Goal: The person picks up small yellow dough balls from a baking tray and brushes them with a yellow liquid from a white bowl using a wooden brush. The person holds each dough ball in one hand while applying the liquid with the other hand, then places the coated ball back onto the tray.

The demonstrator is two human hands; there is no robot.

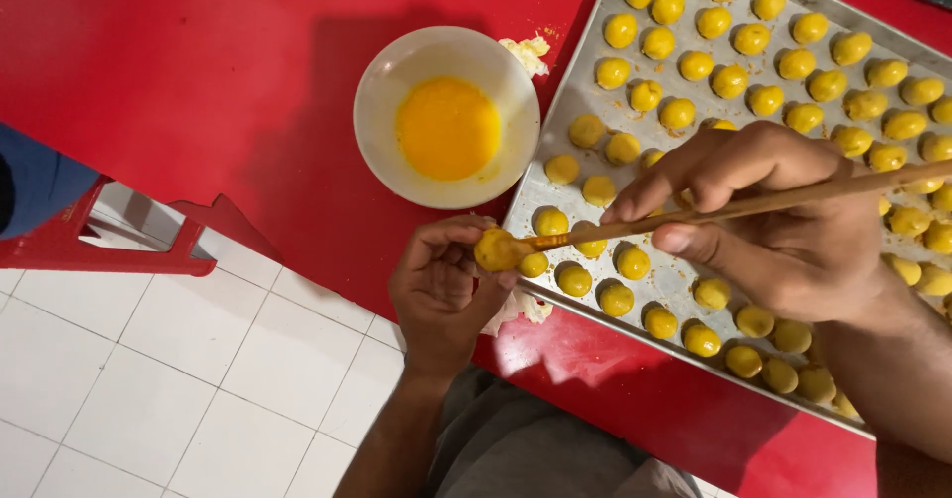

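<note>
One dough ball (493,249) sits in the left fingers (466,260), one brush (734,205) in the right fingers (694,176); beyond them, one tray (580,81) of several dozen balls and one bowl (387,81) of yolk.

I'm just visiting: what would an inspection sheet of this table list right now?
Surface: red table, crumbs near the bowl.
Job's things: metal tray with rows of yellow dough balls; white bowl of yellow egg wash; one ball; thin wooden brush.
Clutter: dough scraps beside the bowl.
Grippers: left hand holds the ball; right hand holds the brush, tip on the ball.
Cables: nothing seen.
Surroundings: white tiled floor, red stool.
</note>
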